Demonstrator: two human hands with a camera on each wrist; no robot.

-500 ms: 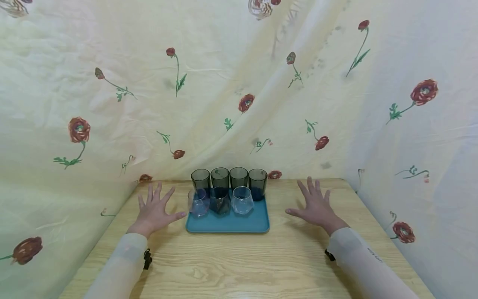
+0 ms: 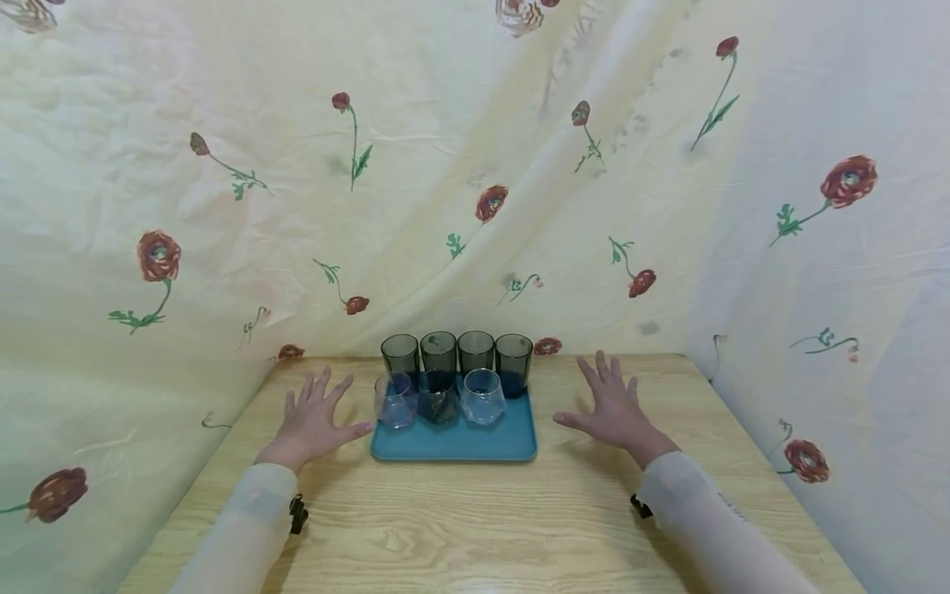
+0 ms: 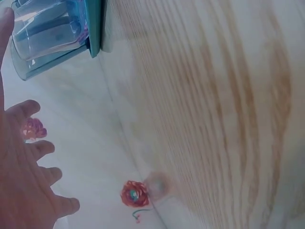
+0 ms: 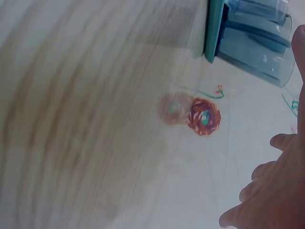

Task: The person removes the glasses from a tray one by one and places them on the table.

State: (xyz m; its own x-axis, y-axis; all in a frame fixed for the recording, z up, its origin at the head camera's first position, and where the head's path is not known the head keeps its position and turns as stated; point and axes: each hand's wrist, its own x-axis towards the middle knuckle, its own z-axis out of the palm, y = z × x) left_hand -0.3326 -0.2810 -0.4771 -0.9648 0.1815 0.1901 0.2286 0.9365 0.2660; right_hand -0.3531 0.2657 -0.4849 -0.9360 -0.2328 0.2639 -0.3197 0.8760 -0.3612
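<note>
A: Where is the tray sitting?

B: The blue tray (image 2: 454,446) is lying flat on the table (image 2: 416,528), carrying seven glasses. Four tall dark glasses (image 2: 475,351) are standing along its back; before them, a short dark glass (image 2: 439,406) is standing between two short clear glasses (image 2: 484,400).

A: How would that load handle?

B: I'm judging the tray itself stiff and fairly light, but the glasses are probably adding real weight. They're looking smooth, slippery and breakable, and could slide or knock together if it tipped. I'm favouring a level hold at the tray's two short ends, one hand each.

A: Which way is it pointing?

B: Its long axis seems to be running side to side, with one long edge facing the person. The glasses are all standing upright, mouths facing up.

A: And the fingers?

B: Both hands are holding nothing, fingers spread wide. The left hand (image 2: 308,425) is reaching beside the tray's left end, thumb so near the rim that I can't tell whether it's touching. The right hand (image 2: 612,412) is hovering off the tray's right end, plainly apart from it.

A: Anything farther out?

B: A flowered cloth (image 2: 416,247) is hanging behind the tray.
</note>
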